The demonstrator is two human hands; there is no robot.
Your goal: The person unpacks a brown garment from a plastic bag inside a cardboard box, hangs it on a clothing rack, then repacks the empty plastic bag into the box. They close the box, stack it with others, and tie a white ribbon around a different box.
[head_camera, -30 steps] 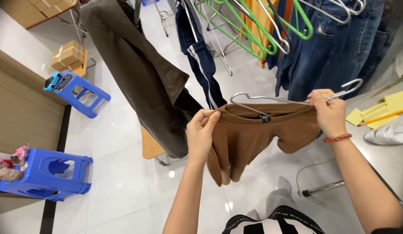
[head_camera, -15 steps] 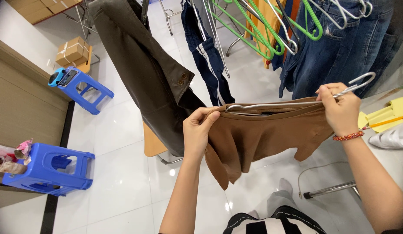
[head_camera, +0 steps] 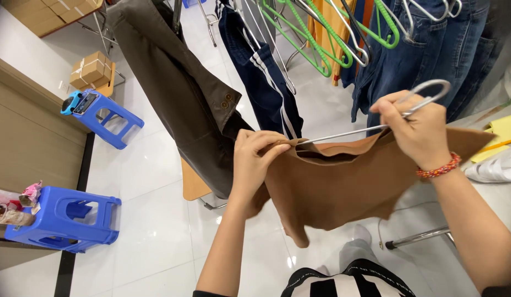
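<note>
A brown garment (head_camera: pixel 343 187) hangs in the air in front of the person, at about chest height, spread between both hands and draped over a metal wire hanger (head_camera: pixel 376 118). Its upper edge runs along the hanger's straight bar, and its loose lower part sags down toward the floor, ending in a narrow flap below the middle.

The left hand (head_camera: pixel 254 159) grips the garment's left top corner, the fingers curled over the cloth edge and pressed against the thumb, pinching the fabric where the hanger's end meets it. The right hand (head_camera: pixel 418 129) is closed around the hanger just below its hook, the fingers pinching the wire against the garment's right top edge; the hook curves up above the knuckles. A red beaded bracelet (head_camera: pixel 438 166) circles the right wrist.

Just behind the left hand hangs a dark olive-brown jacket (head_camera: pixel 184 104) with buttons on the cuff, and beside it navy track trousers (head_camera: pixel 264 77) with white side stripes. Further right, above the garment, are green plastic hangers (head_camera: pixel 321 38) and several pairs of blue jeans (head_camera: pixel 420 60).

On the glossy white floor (head_camera: pixel 145 181) stand two blue plastic stools: one near (head_camera: pixel 63 217) at the left edge, one farther (head_camera: pixel 104 118) carrying a small blue device. A taped cardboard box (head_camera: pixel 90 69) sits on a chair behind it. Yellow sheets (head_camera: pixel 500 135) lie at the far right.
</note>
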